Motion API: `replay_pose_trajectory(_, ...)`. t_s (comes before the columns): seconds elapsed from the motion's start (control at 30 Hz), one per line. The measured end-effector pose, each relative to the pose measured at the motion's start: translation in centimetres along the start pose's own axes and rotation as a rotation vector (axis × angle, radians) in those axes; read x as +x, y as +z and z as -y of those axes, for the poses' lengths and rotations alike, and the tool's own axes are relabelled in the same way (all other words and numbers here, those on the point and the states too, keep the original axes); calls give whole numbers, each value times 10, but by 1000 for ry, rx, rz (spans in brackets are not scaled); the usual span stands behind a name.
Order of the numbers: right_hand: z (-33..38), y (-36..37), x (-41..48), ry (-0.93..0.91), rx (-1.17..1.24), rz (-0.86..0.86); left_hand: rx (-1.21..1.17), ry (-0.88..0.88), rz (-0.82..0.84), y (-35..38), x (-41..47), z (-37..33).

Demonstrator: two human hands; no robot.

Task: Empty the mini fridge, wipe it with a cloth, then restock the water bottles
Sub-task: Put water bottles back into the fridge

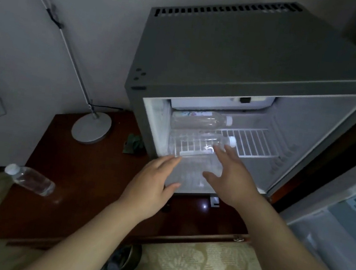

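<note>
Dim and grey all over, low in contrast. Palest inside the open mini fridge (320, 134), far right. Shows one small glare spot on the dark wooden top (90, 180) near it. Blurs the left hand (151, 181) and right hand (232, 179) slightly; bends straight lines toward the edges.

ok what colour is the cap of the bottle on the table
White cap on the clear plastic bottle, head view.

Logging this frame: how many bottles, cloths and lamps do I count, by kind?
Bottles: 3 (back bottle, front bottle on the fridge shelf, loose bottle on the cabinet); a blurred shape below may be another.
Cloths: 1
Lamps: 1
Total: 5
</note>
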State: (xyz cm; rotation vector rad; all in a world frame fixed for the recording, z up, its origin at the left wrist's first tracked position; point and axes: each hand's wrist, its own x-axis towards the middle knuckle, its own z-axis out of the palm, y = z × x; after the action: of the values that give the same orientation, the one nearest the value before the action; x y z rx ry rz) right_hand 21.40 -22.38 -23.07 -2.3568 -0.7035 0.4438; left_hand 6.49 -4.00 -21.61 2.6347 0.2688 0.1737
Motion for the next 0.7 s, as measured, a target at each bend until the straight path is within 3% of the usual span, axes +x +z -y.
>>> replay_pose_trajectory(0.27,47,32,-6,41,-81,-25,-113,-51,-41,-32,-28,63)
replay_pose_trajectory(0.7,132,118,-53,74,-41,-20,-107,-98,-4,-76,-60,183)
